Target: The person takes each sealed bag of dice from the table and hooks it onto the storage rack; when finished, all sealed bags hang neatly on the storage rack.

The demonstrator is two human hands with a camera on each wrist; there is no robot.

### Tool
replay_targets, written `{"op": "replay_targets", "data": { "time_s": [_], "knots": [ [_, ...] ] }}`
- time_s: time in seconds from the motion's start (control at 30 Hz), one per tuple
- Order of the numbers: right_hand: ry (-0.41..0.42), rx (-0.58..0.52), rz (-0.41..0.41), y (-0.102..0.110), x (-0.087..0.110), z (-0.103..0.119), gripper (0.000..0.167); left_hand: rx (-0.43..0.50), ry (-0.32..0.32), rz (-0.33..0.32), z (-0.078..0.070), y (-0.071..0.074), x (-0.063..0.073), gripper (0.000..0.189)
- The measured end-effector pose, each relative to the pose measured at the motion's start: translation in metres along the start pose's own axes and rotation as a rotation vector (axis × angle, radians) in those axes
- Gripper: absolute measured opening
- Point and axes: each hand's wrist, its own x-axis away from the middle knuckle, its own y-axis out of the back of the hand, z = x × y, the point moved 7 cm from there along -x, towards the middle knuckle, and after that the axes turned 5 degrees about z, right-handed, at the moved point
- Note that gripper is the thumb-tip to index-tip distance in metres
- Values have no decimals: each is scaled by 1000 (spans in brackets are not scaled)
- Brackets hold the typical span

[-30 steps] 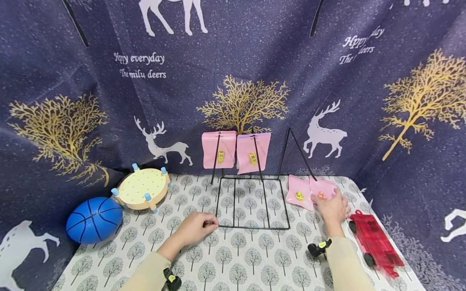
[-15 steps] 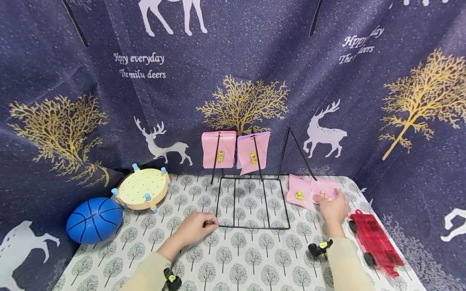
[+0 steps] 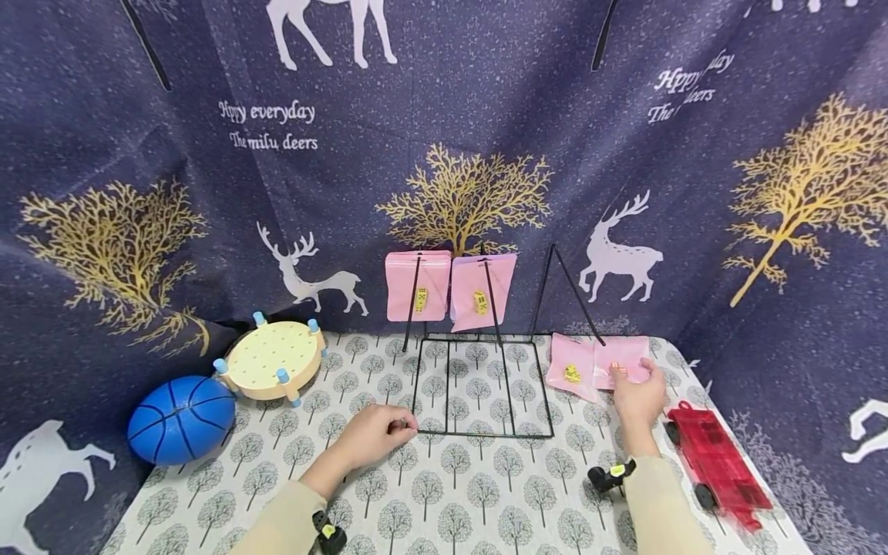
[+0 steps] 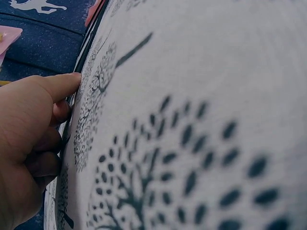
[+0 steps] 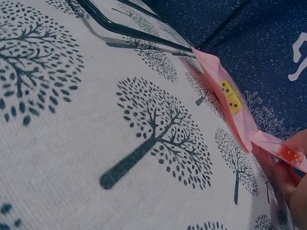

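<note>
My right hand (image 3: 640, 397) pinches the near edge of a small pink zip bag (image 3: 630, 351) with red-orange dice in it; in the right wrist view thumb and fingers lie on either side of the bag's dice (image 5: 290, 155). Beside it, to the left, lies another pink bag (image 3: 565, 354) with yellow dice (image 5: 232, 97). At the front left corner of a black wire display rack (image 3: 486, 435), my left hand (image 3: 371, 435) pinches the wire with thumb and forefinger. The left wrist view shows its other fingers (image 4: 45, 165) curled in.
Pink bags with yellow dice hang from two of the rack's arms, a left bag stack (image 3: 395, 289) and a right one (image 3: 502, 285). The third arm (image 3: 579, 297) bears nothing. A blue ball (image 3: 180, 420), a cream round stool (image 3: 274, 358) and a red toy cart (image 3: 714, 455) stand at the sides.
My right hand has shifted its fingers along the bag with red-orange dice, baring more of its right side. The hanging right bag swings slightly. My left hand stays at the rack corner.
</note>
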Motion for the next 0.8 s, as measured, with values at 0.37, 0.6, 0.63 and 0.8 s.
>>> {"op": "replay_targets", "data": {
  "time_s": [0.37, 0.6, 0.63, 0.8],
  "knots": [
    [-28, -83, -2, 0, 0, -2, 73, -2, 11, 11, 1, -1, 0, 4],
    [-30, -118, 21, 0, 2, 3, 69, 5, 5, -1, 1, -2, 1, 4],
    [-30, -126, 21, 1, 3, 3, 68, 6, 4, -2, 1, -2, 1, 4],
    [-25, -152, 22, 3, 6, 7, 68, -2, 10, -1, 1, -2, 1, 4]
  ]
}}
